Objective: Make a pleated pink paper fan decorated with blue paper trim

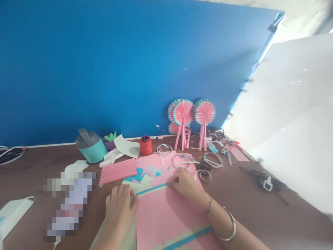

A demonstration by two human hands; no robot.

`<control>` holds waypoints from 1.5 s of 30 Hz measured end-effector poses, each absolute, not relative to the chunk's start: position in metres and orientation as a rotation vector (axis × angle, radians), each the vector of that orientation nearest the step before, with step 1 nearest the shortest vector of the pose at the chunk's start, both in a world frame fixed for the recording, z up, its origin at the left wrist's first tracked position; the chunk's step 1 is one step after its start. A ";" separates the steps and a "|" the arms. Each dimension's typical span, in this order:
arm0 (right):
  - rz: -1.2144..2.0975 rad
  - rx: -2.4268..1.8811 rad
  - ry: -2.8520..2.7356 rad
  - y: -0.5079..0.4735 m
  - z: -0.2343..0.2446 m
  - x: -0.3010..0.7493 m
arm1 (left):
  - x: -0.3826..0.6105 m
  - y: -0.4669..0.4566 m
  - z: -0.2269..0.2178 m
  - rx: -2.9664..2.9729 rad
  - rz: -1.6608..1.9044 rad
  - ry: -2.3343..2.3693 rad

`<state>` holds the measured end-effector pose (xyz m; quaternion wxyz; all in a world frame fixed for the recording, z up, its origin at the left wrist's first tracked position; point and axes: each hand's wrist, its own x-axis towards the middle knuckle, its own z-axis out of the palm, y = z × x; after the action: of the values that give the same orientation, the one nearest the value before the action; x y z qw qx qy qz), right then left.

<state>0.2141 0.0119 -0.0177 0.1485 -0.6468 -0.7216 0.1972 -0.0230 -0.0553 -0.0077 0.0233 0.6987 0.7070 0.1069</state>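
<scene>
A pink paper sheet (166, 215) with a blue strip along its far edge lies in front of me on the brown table (247, 208). My left hand (120, 205) presses its fingers together on the sheet's left corner. At the far edge, near the blue strip, my right hand (185, 182) pinches the sheet with fingers closed; a bangle and bracelet ring that wrist. Just beyond the hands lies a pleated pink paper (117, 171) and blue and pink scraps (147, 172).
Pink pleated paper fans (192, 113) on strips lean against the blue backdrop (117, 69). A teal and grey tape dispenser (91, 144), red thread spool (145, 145), curled paper rings (213, 159), scissors (204, 166) and a black tool (267, 181) lie around. A white board (291, 114) stands right.
</scene>
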 end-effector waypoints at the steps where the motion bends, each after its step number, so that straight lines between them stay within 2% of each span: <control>1: 0.566 -1.873 -2.076 0.012 -0.017 0.215 | -0.023 -0.055 -0.008 2.160 0.329 2.188; 9: 0.567 -1.974 -2.040 0.017 -0.006 0.230 | -0.025 -0.054 -0.009 2.149 0.309 2.184; 14: 0.705 -1.935 -2.002 0.025 0.004 0.255 | -0.028 -0.052 -0.011 2.127 0.352 2.154; 20: 0.174 -1.802 -1.799 0.043 0.002 0.273 | -0.046 -0.044 -0.020 2.043 0.559 2.186; 22: 0.134 -1.833 -1.892 0.047 -0.005 0.270 | -0.049 -0.043 -0.018 2.073 0.682 2.192; 25: 0.156 -1.881 -1.930 0.050 -0.013 0.264 | -0.040 -0.047 -0.010 2.356 0.774 1.905; 29: 0.170 -1.920 -1.870 0.047 -0.011 0.261 | -0.001 -0.056 0.006 2.717 0.642 1.309; 32: 0.316 -1.889 -1.769 0.043 0.001 0.264 | 0.032 -0.056 0.014 2.819 0.439 1.118; 37: 0.791 -1.736 -1.867 0.031 0.015 0.271 | 0.056 -0.049 0.013 2.862 0.142 1.074; 42: 1.435 -1.556 -1.919 0.022 0.012 0.269 | 0.047 -0.054 0.001 2.905 0.257 1.105; 45: 1.482 -1.549 -1.890 0.022 0.008 0.265 | 0.043 -0.054 -0.003 2.925 0.270 1.095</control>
<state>0.2645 0.0223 0.0081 0.1413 -0.5367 -0.6547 0.5132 0.0432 -0.0542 -0.0034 0.0033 0.9330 0.3494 0.0862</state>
